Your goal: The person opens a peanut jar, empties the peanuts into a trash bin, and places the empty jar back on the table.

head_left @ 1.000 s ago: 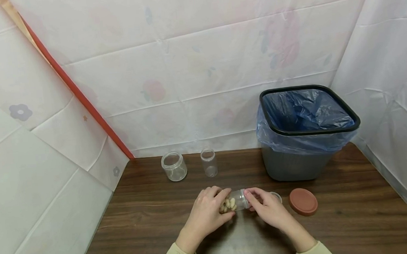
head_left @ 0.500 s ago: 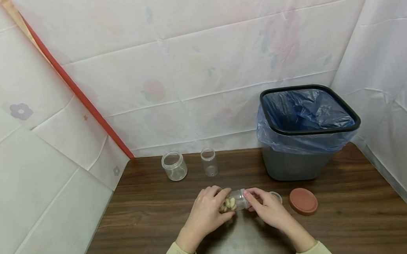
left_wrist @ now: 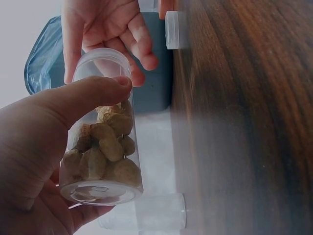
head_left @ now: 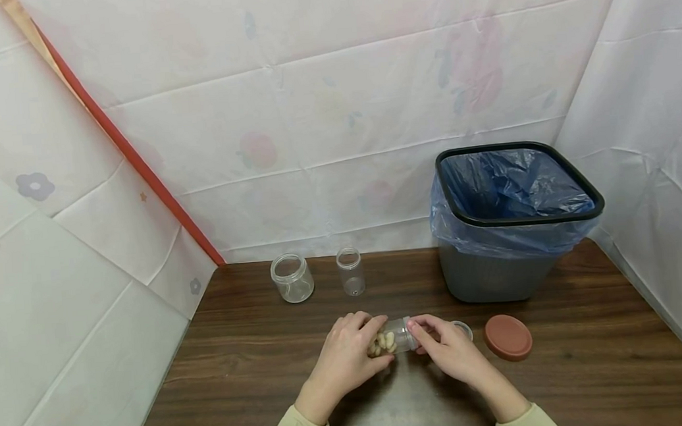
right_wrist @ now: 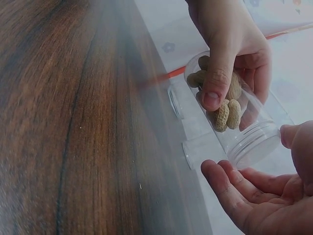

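Observation:
My left hand [head_left: 348, 358] grips a clear jar [left_wrist: 132, 147] partly filled with peanuts in their shells [right_wrist: 226, 113]. In the head view the jar lies sideways above the table, its base within my left hand and its top end to the right. My right hand [head_left: 445, 347] is at that top end, thumb on one side and fingertips on the other, around a clear lid [right_wrist: 257, 145]. The thumb of my left hand lies along the jar wall in the left wrist view.
On the dark wood table [head_left: 240, 378] stand a wide clear jar [head_left: 294, 285] and a narrow clear jar [head_left: 353, 278], both without lids. Another clear lid [left_wrist: 172, 30] and a reddish lid [head_left: 508, 338] lie at right. A bin [head_left: 494, 275] with a blue liner stands behind them.

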`<state>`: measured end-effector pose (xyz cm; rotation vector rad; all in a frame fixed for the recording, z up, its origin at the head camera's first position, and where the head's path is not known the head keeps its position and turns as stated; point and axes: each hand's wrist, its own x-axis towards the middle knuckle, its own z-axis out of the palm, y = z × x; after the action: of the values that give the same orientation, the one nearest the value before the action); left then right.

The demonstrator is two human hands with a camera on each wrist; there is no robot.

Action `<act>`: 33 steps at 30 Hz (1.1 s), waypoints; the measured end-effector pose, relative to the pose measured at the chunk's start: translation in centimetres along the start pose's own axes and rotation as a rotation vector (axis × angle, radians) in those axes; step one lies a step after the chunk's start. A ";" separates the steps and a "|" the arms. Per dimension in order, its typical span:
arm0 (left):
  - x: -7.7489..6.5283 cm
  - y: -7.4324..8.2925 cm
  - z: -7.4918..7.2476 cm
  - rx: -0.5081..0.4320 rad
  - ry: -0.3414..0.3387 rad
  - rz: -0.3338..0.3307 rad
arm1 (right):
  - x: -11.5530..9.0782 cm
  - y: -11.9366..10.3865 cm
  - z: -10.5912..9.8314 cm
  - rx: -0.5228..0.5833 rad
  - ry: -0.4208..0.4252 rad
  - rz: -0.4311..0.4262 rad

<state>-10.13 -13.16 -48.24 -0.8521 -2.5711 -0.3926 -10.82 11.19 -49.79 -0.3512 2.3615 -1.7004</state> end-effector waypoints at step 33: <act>-0.1 -0.2 -0.2 -0.043 -0.056 -0.033 | 0.1 0.2 -1.0 0.034 -0.136 -0.136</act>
<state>-10.06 -13.45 -48.12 -0.8483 -2.6402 -0.4411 -11.29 12.14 -49.68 -0.6139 2.2550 -1.7127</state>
